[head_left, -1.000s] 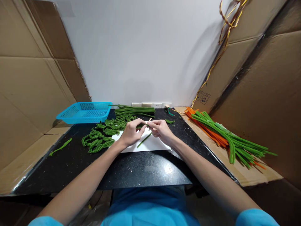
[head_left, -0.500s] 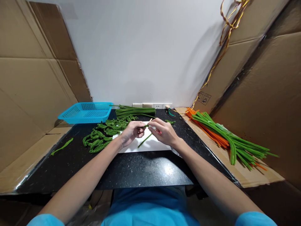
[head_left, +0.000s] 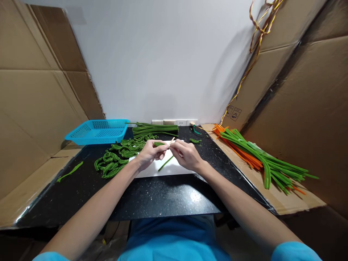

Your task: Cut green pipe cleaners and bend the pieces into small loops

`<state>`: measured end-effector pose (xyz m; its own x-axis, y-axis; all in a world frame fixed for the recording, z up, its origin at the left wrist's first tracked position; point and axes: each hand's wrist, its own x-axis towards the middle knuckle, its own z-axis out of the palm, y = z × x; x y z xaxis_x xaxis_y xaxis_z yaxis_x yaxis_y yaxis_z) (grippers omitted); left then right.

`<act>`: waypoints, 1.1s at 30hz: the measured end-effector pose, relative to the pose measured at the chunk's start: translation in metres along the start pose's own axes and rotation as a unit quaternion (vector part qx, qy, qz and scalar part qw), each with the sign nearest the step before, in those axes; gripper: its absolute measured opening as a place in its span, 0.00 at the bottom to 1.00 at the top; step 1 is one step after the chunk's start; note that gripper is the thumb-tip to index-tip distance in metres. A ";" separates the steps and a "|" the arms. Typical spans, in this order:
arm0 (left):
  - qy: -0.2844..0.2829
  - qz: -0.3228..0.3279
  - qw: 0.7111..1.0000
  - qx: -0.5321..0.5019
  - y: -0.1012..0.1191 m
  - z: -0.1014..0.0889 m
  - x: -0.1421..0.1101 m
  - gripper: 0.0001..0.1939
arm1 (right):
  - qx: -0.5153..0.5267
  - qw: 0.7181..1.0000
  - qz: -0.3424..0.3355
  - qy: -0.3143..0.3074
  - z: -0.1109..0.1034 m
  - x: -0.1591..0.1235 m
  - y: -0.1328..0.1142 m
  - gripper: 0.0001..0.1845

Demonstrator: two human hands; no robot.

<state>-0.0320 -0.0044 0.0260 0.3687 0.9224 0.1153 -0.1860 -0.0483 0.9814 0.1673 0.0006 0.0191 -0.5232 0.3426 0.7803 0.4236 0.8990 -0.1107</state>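
Over a white sheet (head_left: 152, 173), my two hands meet with fingertips almost touching. My left hand (head_left: 150, 152) is closed in a pinch on a folded green pipe cleaner (head_left: 159, 144), which shows above the thumb. Close against it, my right hand (head_left: 187, 154) pinches at the end of the same piece; the fingers hide the exact contact. A thin pale stick (head_left: 172, 140) shows just behind the fingertips, and I cannot tell if it is held. Below the hands, a straight green pipe cleaner (head_left: 165, 163) crosses the sheet.
Several looped green pipe cleaners (head_left: 111, 165) lie left of the sheet, a straight dark green bundle (head_left: 156, 129) behind. A blue basket (head_left: 99, 139) stands back left. Bright green (head_left: 277, 166) and orange pipe cleaners (head_left: 244, 156) lie right on cardboard. Yellow twisted wire (head_left: 241, 79) hangs at right.
The folded green piece now shows more clearly above my left thumb. My right fingers have closed more tightly at its end, and a red bit seen by that hand is now hidden.
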 end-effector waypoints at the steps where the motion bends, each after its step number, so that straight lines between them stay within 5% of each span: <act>1: 0.008 0.023 1.000 0.015 0.000 0.000 0.000 0.17 | 0.033 0.999 0.026 0.011 0.001 0.001 -0.002 0.11; 5: 0.019 0.110 0.986 0.125 0.005 0.000 0.000 0.17 | 0.156 0.975 0.157 0.016 0.004 0.005 -0.007 0.13; 9: 0.057 0.202 0.938 0.274 0.009 0.000 -0.002 0.13 | 0.288 0.916 0.278 0.029 0.010 0.008 -0.009 0.15; 11: 0.095 0.267 0.897 0.340 0.007 0.001 -0.003 0.10 | 0.371 0.862 0.341 0.049 0.014 0.010 -0.010 0.16; 15: 0.112 0.376 0.817 0.422 -0.002 0.003 -0.005 0.07 | 0.547 0.701 0.453 0.062 0.019 0.016 -0.012 0.15; 17: 0.115 0.381 0.815 0.420 -0.006 0.004 -0.005 0.07 | 0.590 0.649 0.478 0.049 0.019 0.017 -0.011 0.14; 18: 0.125 0.368 0.827 0.405 -0.007 0.004 -0.004 0.07 | 0.594 0.645 0.480 0.038 0.018 0.017 -0.011 0.14; 20: 0.141 0.308 0.876 0.344 -0.008 0.005 -0.003 0.09 | 0.565 0.686 0.459 0.017 0.016 0.016 -0.008 0.14; 24: 0.099 0.154 0.970 0.158 -0.005 0.004 0.001 0.14 | 0.301 0.910 0.283 0.000 0.011 0.007 -0.003 0.14; 26: 0.068 0.105 0.988 0.085 -0.003 0.003 0.002 0.15 | 0.123 0.978 0.165 -0.011 0.009 0.002 0.001 0.12; 29: 0.041 0.054 0.998 0.019 -0.003 0.004 0.002 0.15 | -0.046 0.997 0.056 -0.028 0.006 -0.004 0.007 0.12; 33: 0.035 0.024 0.999 -0.005 -0.004 0.003 0.002 0.15 | -0.137 0.989 -0.029 -0.036 0.000 -0.005 0.015 0.12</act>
<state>-0.0277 -0.0041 0.0227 0.2941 0.9437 0.1514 -0.2120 -0.0900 0.9731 0.1762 0.0127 0.0135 -0.5995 0.3201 0.7336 0.5709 0.8134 0.1116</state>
